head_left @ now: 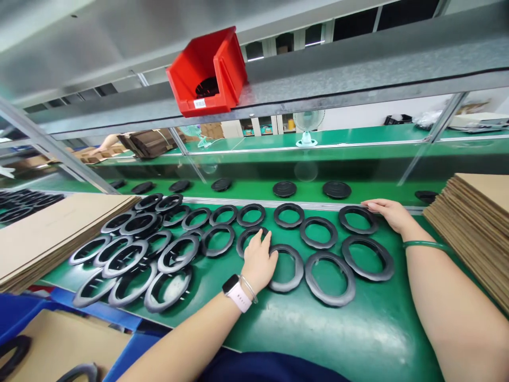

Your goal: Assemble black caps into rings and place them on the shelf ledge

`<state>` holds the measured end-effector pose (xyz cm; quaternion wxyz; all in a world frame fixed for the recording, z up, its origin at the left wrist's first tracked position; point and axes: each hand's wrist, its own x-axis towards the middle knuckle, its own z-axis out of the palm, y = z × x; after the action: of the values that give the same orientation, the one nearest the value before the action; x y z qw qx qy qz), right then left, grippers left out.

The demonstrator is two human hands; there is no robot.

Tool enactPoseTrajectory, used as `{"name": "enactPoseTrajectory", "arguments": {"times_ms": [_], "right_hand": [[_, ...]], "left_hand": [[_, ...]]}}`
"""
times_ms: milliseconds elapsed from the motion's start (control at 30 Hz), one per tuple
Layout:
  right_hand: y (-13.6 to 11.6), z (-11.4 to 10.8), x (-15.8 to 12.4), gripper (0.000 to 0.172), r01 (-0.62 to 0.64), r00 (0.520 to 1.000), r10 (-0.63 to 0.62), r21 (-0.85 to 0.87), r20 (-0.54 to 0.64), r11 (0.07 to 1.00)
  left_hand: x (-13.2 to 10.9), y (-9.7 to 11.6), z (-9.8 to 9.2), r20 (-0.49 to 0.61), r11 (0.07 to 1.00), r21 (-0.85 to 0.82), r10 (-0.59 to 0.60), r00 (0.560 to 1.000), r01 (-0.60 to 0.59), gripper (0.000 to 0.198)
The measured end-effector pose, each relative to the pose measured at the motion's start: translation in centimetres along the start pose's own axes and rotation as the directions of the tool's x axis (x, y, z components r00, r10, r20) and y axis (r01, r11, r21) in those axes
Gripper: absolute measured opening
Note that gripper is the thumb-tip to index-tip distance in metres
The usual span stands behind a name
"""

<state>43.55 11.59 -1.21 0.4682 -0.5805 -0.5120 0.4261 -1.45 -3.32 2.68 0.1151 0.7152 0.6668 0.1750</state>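
Observation:
My left hand (pixel 259 261) reaches over the middle of the green tabletop (pixel 318 334). Its fingers are spread, and the fingertips rest at a black ring (pixel 240 245), hiding part of it. At the back right, my right hand (pixel 392 215) has its fingertips closed at the outer rim of another black ring (pixel 357 230), which lies flat on the table. Nearer to me lie a larger-looking black ring (pixel 382 275) and several similar rings, spread out in loose rows. Toward the left, more rings overlap in a heap (pixel 131 254).
Cardboard sheets are stacked at left (pixel 71 223) and right (pixel 477 212). A blue bin (pixel 135 339) with rings stands front left. Black discs (pixel 336 190) sit on a green strip beyond the table edge. Overhead, a red bin (pixel 234 69) sits on a metal shelf (pixel 358 69).

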Motion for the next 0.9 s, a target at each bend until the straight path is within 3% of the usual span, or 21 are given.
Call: {"name": "enactPoseTrajectory", "arguments": {"times_ms": [133, 267, 333, 400, 433, 500, 533, 567, 633, 767, 900], "right_hand": [[0.2, -0.2, 0.1, 0.036, -0.015, 1.000, 0.015, -0.006, -0.004, 1.000], [0.7, -0.4, 0.5, 0.041, -0.062, 0.998, 0.061, -0.026, -0.034, 0.998], [0.8, -0.5, 0.6, 0.041, -0.091, 0.995, 0.089, -0.036, -0.049, 0.995], [0.5, -0.3, 0.4, 0.038, -0.102, 0.993, 0.099, -0.047, -0.065, 0.994], [0.3, -0.2, 0.3, 0.036, -0.103, 0.992, 0.099, -0.054, -0.073, 0.993], [-0.4, 0.1, -0.3, 0.033, -0.109, 0.991, 0.104, -0.065, -0.086, 0.992], [-0.8, 0.3, -0.6, 0.032, -0.114, 0.990, 0.107, -0.074, -0.090, 0.991], [-1.3, 0.5, -0.9, 0.031, -0.120, 0.989, 0.112, -0.082, -0.097, 0.989], [-2.1, 0.9, -1.3, 0.031, -0.141, 0.984, 0.130, -0.093, -0.118, 0.986], [-2.7, 1.3, -1.6, 0.030, -0.174, 0.976, 0.159, -0.095, -0.148, 0.980], [-1.7, 0.9, -0.8, 0.029, -0.163, 0.980, 0.151, -0.086, -0.129, 0.983]], "left_hand": [[0.6, 1.1, 1.4, -0.044, 0.997, -0.045, -0.072, 0.996, 0.070, 0.061], [1.0, 1.8, 1.3, -0.109, 0.993, -0.100, -0.080, 0.991, 0.069, 0.065], [0.5, 2.0, 0.4, -0.126, 0.991, -0.130, -0.007, 0.992, -0.009, 0.063], [-0.5, 1.9, -0.8, -0.059, 0.960, -0.178, 0.210, 0.976, -0.217, 0.061], [-1.1, 1.7, -1.4, 0.006, 0.916, -0.209, 0.351, 0.936, -0.343, 0.062], [-2.0, 1.0, -2.2, 0.143, 0.803, -0.263, 0.581, 0.801, -0.535, 0.071], [-2.2, 0.5, -2.3, 0.198, 0.767, -0.268, 0.636, 0.746, -0.583, 0.074], [-2.4, 0.1, -2.3, 0.237, 0.757, -0.252, 0.653, 0.720, -0.603, 0.077], [-2.3, -0.4, -1.7, 0.268, 0.774, -0.198, 0.632, 0.727, -0.601, 0.077], [-1.7, -0.1, -1.1, 0.228, 0.833, -0.130, 0.553, 0.802, -0.538, 0.078], [0.5, -0.6, -3.8, 0.111, 0.844, -0.040, 0.536, 0.837, -0.536, 0.079]]}}
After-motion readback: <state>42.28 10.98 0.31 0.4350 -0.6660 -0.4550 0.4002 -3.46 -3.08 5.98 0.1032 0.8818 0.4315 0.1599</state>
